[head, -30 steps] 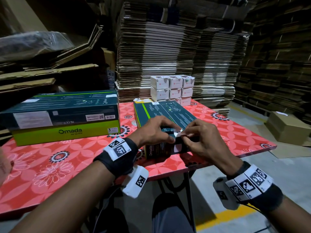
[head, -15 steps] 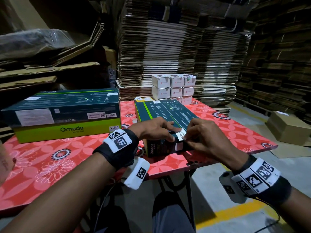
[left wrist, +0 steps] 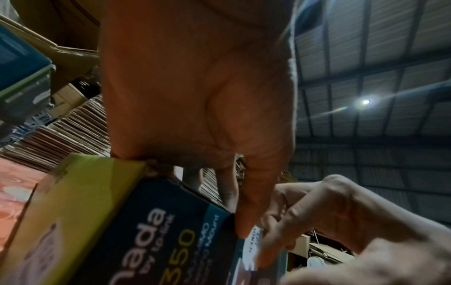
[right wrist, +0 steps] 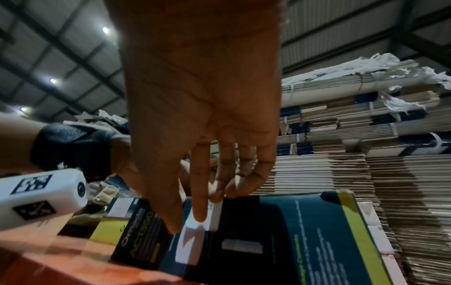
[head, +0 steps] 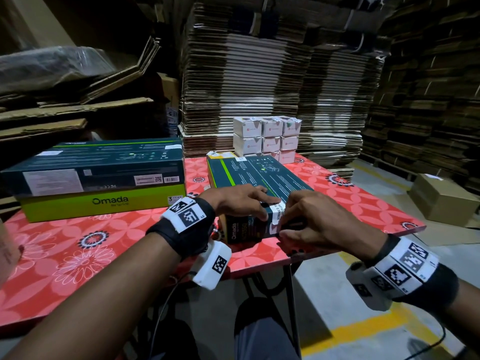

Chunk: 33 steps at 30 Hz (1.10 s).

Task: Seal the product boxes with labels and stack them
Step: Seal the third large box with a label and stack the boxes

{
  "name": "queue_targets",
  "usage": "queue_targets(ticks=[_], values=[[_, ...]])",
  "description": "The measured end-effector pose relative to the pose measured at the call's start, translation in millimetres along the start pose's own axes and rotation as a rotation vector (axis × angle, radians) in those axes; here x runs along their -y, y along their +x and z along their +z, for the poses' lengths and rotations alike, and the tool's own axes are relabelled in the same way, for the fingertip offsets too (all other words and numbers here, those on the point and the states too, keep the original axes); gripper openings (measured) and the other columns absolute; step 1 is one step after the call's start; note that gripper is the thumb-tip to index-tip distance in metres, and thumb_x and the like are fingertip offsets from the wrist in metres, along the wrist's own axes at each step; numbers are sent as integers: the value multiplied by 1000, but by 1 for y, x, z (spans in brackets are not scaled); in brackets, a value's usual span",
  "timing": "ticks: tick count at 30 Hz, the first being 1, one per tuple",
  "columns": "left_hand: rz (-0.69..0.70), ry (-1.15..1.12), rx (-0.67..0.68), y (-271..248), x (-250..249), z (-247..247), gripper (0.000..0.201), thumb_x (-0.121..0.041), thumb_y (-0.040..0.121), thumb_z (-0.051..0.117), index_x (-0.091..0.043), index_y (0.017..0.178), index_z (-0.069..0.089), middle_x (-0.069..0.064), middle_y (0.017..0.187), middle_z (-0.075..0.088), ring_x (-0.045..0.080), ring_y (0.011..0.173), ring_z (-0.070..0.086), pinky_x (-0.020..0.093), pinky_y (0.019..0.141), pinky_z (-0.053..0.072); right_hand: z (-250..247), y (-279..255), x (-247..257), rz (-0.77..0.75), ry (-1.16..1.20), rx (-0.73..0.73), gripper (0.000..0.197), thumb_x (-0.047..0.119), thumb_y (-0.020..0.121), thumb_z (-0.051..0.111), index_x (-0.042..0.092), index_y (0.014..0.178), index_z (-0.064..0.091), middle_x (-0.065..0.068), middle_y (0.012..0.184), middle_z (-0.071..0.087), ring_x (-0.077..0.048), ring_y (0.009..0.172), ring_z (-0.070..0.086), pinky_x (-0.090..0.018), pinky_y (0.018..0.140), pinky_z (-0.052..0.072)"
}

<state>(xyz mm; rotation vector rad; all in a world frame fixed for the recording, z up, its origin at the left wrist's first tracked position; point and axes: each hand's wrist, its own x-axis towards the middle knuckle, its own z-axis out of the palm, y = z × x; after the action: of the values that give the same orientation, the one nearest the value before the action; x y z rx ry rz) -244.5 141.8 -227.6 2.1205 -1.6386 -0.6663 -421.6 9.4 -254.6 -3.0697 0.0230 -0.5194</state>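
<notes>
My left hand (head: 237,203) lies over the near end of the dark product box (head: 262,178), fingers fairly straight on its top and the thumb down against the end face, steadying it without truly gripping. My right hand (head: 309,219) is on the white seal label (head: 275,213), pressing it flat; the wrist view shows a fingertip (right wrist: 200,216) and the thumb bearing on the strip, not curled round it. The label is bent over the top near edge of the box, part on the lid and part running down the end face.

The box sits at the near edge of the counter (head: 363,203), towards its right side, its long axis running away from me to the far edge. So the seam I am closing faces me, directly under both hands, and the right hand is the nearer one to the label's lower tail. I judge the next move to be a downward stroke along that end face to bed the tail.

The large green-and-dark box (head: 98,178) rests at the counter's left side, well apart, and looks like the place to stack this one. Small white boxes (head: 267,137) stand piled at the far edge.
</notes>
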Motion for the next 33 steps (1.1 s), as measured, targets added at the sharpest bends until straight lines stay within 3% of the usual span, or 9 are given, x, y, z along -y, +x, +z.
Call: queue_targets(ticks=[2, 4, 8, 13, 17, 22, 24, 28, 33], values=[[8, -49, -33, 3, 1, -1, 50, -14, 91, 68, -32, 137, 61, -1, 133, 52, 19, 127, 48, 23, 89, 42, -7, 3, 0, 49, 98, -40, 7, 37, 81, 74, 32, 83, 79, 17, 82, 60, 3, 72, 56, -22, 64, 47], [0, -69, -42, 6, 2, -2, 48, -15, 86, 73, -32, 130, 67, -3, 114, 57, 19, 115, 53, 26, 83, 43, -16, 9, -2, 101, 175, -119, 4, 26, 80, 80, 30, 81, 80, 11, 80, 67, -2, 71, 64, -32, 64, 55], [-19, -68, -24, 7, 2, 0, 43, -29, 71, 72, -50, 109, 69, -2, 116, 61, 20, 116, 55, 36, 97, 47, -23, 26, -2, 69, 163, -66, 6, 26, 80, 82, 28, 86, 81, 9, 82, 71, 0, 73, 65, -31, 68, 57], [-6, -46, -34, 8, 3, 3, 47, -36, 63, 67, -32, 110, 72, -3, 109, 61, 22, 112, 57, 36, 94, 48, -21, 40, -2, 79, 163, 53, 9, 23, 73, 83, 26, 80, 80, 6, 79, 72, -1, 71, 64, -29, 64, 52], [-20, -47, -40, 8, 3, 3, 41, -38, 61, 66, -49, 101, 66, -11, 111, 56, 19, 119, 51, 36, 100, 41, -24, 44, -7, 131, 163, 97, 8, 23, 69, 85, 26, 71, 78, 5, 77, 73, -7, 72, 66, -35, 67, 53], [-9, 3, -35, 11, 6, 3, 64, -40, 63, 65, -43, 127, 65, -20, 109, 48, 18, 132, 41, 47, 121, 19, -19, 38, -17, 222, 194, 86, 20, 26, 63, 88, 33, 58, 70, 7, 74, 74, -10, 74, 69, -39, 71, 57], [-7, 1, -24, 12, 7, 4, 65, -40, 64, 65, -43, 128, 64, -23, 107, 47, 18, 134, 39, 54, 122, 14, -20, 37, -19, 271, 213, 91, 21, 24, 63, 91, 29, 59, 71, 7, 73, 74, -9, 75, 70, -38, 73, 58], [3, -3, -25, 8, 5, 3, 57, -33, 76, 69, -38, 133, 63, -27, 103, 45, 19, 134, 39, 58, 121, 13, -24, 39, -18, 316, 223, 120, 20, 18, 65, 92, 20, 61, 72, 4, 75, 76, -8, 76, 70, -32, 75, 57], [-7, -11, -47, 5, 5, 5, 51, -20, 90, 67, -37, 137, 59, -12, 116, 46, 20, 130, 39, 55, 121, 16, -30, 39, -20, 241, 204, 154, 17, 18, 67, 85, 22, 65, 69, 3, 71, 73, -16, 76, 69, -42, 75, 57]])
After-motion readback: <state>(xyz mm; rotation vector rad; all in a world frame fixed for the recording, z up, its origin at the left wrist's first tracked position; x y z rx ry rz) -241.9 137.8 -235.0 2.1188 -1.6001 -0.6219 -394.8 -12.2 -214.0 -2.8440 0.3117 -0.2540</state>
